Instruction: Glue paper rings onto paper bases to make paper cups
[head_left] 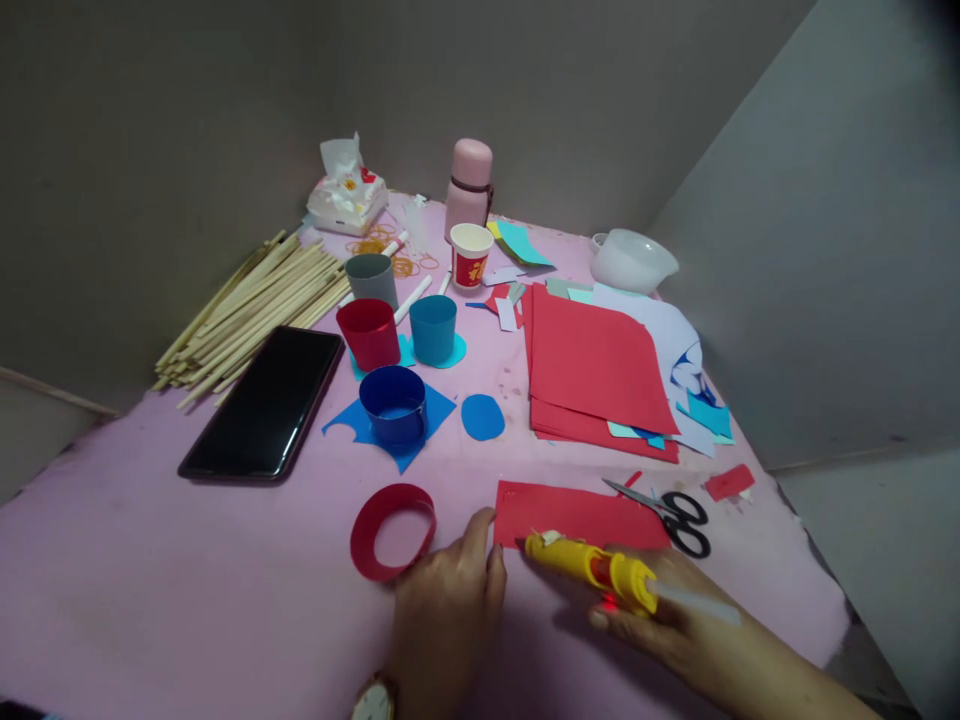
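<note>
Nearest you, your left hand (450, 590), a watch (373, 698) at its wrist, is partly curled, fingertips at the left edge of the red strip (566, 508); whether they pinch it cannot be told. Your right hand (660, 605) is closed around the yellow glue gun (581, 562), nozzle at the strip's lower left. The strip lies flat before both hands. Two obstructions noted: the scissors (679, 520) — blades parted, lying over the strip's right part — and the red ring (367, 535), crowding your left hand. Beyond, the dark blue ring (394, 415) stands on blue scrap, with the blue oval (482, 417) to its right and the phone (262, 405) to its left. Stacked red sheets (592, 360) occupy the right side. Farther out stand the red cup (367, 335), light blue cup (433, 330) and grey cup (373, 280), with wooden sticks (247, 310) heaped to their left. At the far end: printed paper cup (471, 262), white bowl (634, 262), pink bottle (469, 190) and tissue pack (346, 205).
</note>
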